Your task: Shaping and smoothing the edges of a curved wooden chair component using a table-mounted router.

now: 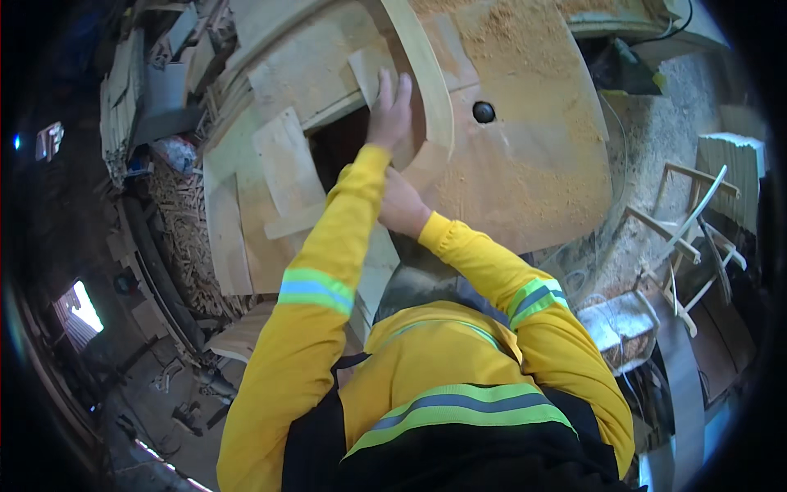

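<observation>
Reaching over a wooden work surface (pixel 541 201), the left hand (pixel 391 115) was open, its fingers extended near the inner side of a curved wooden strip (pixel 434 90). The right hand (pixel 403 205) was just below, by the left wrist and near a short wooden piece (pixel 428 164) at the strip's lower end; its fingers were largely hidden, so whether they gripped anything could not be told. The strip lay to the right of a dark opening (pixel 334 152) edged by boards, its inside too dark to make out. A pale flat board (pixel 287 152) lay to the left of that opening. Farther right, a dark round thing (pixel 484 111) sat in the surface, with sawdust (pixel 525 33) scattered beyond it. At the left, thin wood offcuts (pixel 184 213) were heaped beside the surface, and near the heap's upper end lay a plastic bag (pixel 175 153), its contents unclear
</observation>
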Demonstrator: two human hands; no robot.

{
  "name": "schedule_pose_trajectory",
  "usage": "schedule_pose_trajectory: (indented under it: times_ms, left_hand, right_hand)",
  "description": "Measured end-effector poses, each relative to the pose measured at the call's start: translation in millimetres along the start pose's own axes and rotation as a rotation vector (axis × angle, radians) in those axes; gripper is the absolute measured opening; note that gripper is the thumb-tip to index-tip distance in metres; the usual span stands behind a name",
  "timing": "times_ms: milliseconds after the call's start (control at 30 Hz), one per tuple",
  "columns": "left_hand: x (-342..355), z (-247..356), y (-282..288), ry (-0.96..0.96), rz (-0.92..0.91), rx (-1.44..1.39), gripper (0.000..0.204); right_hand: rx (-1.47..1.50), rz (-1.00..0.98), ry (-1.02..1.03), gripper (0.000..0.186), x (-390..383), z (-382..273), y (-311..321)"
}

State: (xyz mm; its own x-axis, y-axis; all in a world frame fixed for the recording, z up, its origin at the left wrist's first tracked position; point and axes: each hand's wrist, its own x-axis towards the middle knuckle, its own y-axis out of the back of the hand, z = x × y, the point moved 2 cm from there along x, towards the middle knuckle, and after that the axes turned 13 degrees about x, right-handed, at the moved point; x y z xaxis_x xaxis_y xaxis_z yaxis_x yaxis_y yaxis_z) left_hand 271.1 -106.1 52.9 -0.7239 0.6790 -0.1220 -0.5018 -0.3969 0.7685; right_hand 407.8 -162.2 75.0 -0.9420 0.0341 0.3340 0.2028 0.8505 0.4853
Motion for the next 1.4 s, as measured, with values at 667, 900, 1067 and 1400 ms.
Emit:
schedule_pose_trajectory:
  times_ms: [667, 900, 1067, 1400]
  left_hand:
    - [-261.3, -27.7, 187.1, -0.216, -0.026, 0.028, 0.046]
    - [-294.5, -27.8, 90.9, -0.083, 0.376, -0.397, 0.038]
    - [-286.6, 1.1, 79.4, -0.035, 0.204, -0.565, 0.083]
    - [-360.9, -19.3, 398.4, 0.073, 1.303, 0.413, 0.145]
  right_hand:
    - [1.240, 0.831, -0.462, 0.074, -12.2, -138.9, 129.8]
    - [1.014, 0.476, -0.328, 0.033, 61.1, -210.4, 103.6]
    - [0.728, 0.259, -0.128, 0.053, 27.4, -259.5, 130.7]
    - [1.352, 0.235, 0.020, 0.086, -140.4, -302.8, 281.0]
